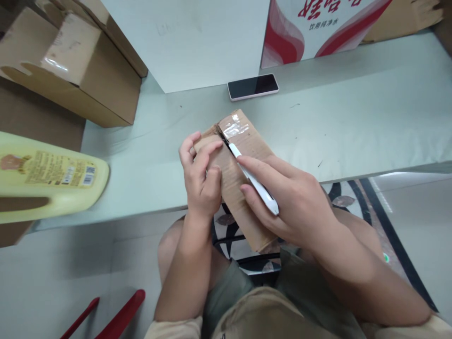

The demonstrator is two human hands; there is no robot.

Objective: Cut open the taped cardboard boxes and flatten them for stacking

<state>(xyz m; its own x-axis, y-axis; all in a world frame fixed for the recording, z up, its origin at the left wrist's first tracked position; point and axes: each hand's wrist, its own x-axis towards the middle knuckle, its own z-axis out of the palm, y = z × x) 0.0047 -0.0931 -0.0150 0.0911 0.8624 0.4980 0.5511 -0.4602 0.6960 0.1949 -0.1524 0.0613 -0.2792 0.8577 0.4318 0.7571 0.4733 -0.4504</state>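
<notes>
A small brown cardboard box [243, 141] with clear tape on its top lies half on the pale table edge [353, 141], half over my lap. My left hand [201, 176] is closed around the box's left side, fingers curled over the top. My right hand [282, 197] grips a white pen-shaped cutter [254, 181] whose tip rests on the taped seam of the box, near a dark slit in the top.
A phone [253, 86] lies face up behind the box. A large white box [197, 42] and a red-and-white carton [318, 26] stand at the back. Open cardboard boxes [77, 66] sit at the left, with a yellow jug [45, 176] beside them. Red handles [116, 315] show below.
</notes>
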